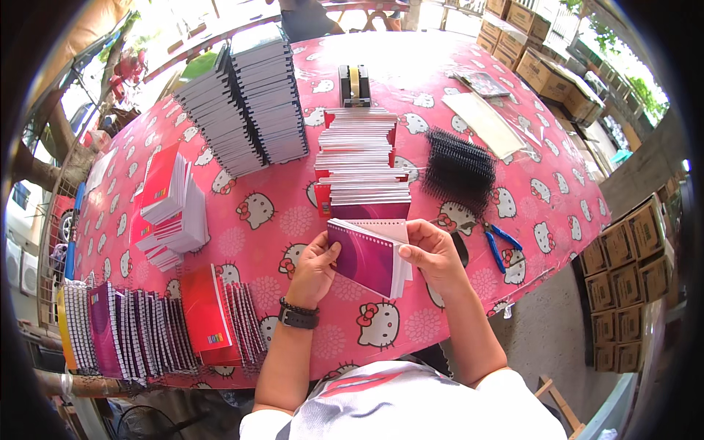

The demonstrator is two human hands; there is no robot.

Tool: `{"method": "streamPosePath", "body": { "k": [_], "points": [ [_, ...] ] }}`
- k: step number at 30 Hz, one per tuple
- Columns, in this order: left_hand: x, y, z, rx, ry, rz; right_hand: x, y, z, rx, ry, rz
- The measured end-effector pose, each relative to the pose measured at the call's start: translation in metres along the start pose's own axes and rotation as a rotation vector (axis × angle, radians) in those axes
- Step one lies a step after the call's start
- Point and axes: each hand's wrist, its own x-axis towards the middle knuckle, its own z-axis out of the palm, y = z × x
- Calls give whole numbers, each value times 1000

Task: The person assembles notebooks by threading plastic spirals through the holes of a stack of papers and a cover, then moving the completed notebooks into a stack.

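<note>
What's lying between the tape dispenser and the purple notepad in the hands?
In the head view, a row of page stacks with red and purple covers lies between the tape dispenser and the purple notepad.

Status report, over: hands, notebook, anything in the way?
Left hand, right hand: both gripping purple notebook. Fanned, unbound at its punched edge. Pliers right of right hand, not touching notebook.
</note>
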Motion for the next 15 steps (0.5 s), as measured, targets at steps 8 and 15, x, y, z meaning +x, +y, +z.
{"method": "streamPosePath", "body": {
  "k": [8, 15],
  "points": [
    [-3, -5, 4, -178, -13, -186, 0, -1, 7, 118, 49, 48],
    [-4, -6, 4, -177, -2, -195, -1, -7, 8, 8, 66, 43]
  ]
}}
